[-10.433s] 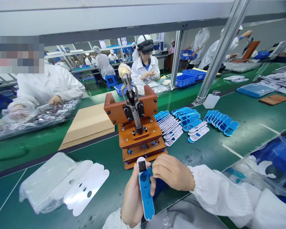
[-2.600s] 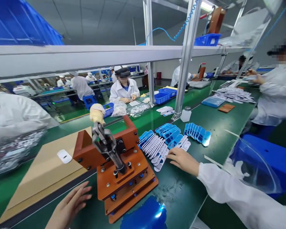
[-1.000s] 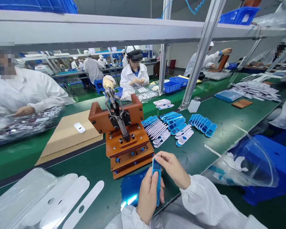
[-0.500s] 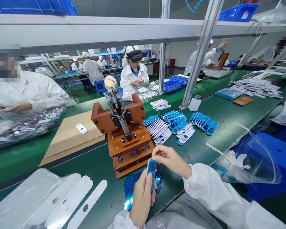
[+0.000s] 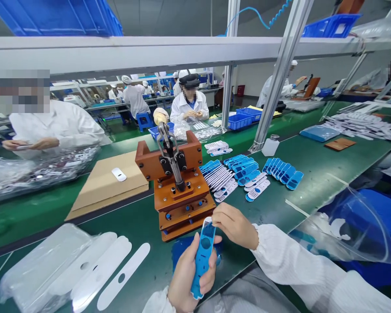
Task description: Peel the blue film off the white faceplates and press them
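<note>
My left hand (image 5: 190,274) is wrapped round a long, round-ended panel (image 5: 204,256), its blue film side facing me, with a white rim at the top and a dark round hole. At the upper right corner of that panel, my right hand (image 5: 236,224) is closed in a pinch; whether it grips the film or the panel's edge is hidden by the fingers. Under the hands lies a shiny blue sheet (image 5: 180,252) on the green bench. Just beyond them stands an orange-brown press fixture (image 5: 185,213) with a metal lever.
Rows of blue-and-white panels (image 5: 244,168) lie right of the fixture, near a white bottle (image 5: 270,146). White strips (image 5: 124,276) and a plastic bag (image 5: 45,261) are at left. Cardboard (image 5: 107,187) lies behind. A clear bag (image 5: 352,226) hangs at the right edge. Co-workers sit opposite.
My left hand has turned the panel so its blue face shows more fully toward me. My right hand stays at the panel's top end. The camera view has shifted slightly.
</note>
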Motion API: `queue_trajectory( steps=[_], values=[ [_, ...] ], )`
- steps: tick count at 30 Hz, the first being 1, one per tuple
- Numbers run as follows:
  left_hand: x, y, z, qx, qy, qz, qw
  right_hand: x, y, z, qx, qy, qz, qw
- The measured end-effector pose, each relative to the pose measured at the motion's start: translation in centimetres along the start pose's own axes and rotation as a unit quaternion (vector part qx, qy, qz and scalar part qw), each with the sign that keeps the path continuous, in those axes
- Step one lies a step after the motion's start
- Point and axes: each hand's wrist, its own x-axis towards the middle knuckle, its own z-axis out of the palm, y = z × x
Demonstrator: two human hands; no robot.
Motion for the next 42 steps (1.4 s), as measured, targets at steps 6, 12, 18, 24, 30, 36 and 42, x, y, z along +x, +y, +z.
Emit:
queue_trajectory(
  steps=[6, 12, 18, 24, 30, 36, 42],
  values=[
    [-0.2, 0.7, -0.6, -0.080, 0.002, 0.061, 0.995, -0.7, -2.7, -0.1, 0.012, 0.019, -0.036, 0.999],
    [-1.2, 0.4, -0.6, -0.102, 0.098, 0.170, 0.975, -2.4, -6.1, 0.6, 0.055, -0.004, 0.002, 0.998],
    [-3.6, 2.9, -4.4, -0.182, 0.217, 0.316, 0.906, -4.8, -8.1, 0.9, 0.170, -0.013, 0.123, 0.978],
    [-7.2, 5.6, -8.5, -0.180, 0.332, 0.542, 0.751, -6.4, -3.8, 2.0, 0.147, -0.071, 0.424, 0.891],
    [-4.8, 1.3, -6.0, 0.006, 0.286, 0.456, 0.843, -5.3, -2.8, 2.3, 0.091, -0.072, 0.379, 0.918],
    [-2.0, -1.1, -4.2, 0.065, 0.229, 0.393, 0.888, -2.4, -3.7, 1.6, 0.212, -0.110, 0.325, 0.915],
    [-1.9, 0.2, -3.6, 0.100, 0.243, 0.411, 0.873, -1.1, -0.3, 1.1, 0.144, -0.079, 0.255, 0.953]
  ],
)
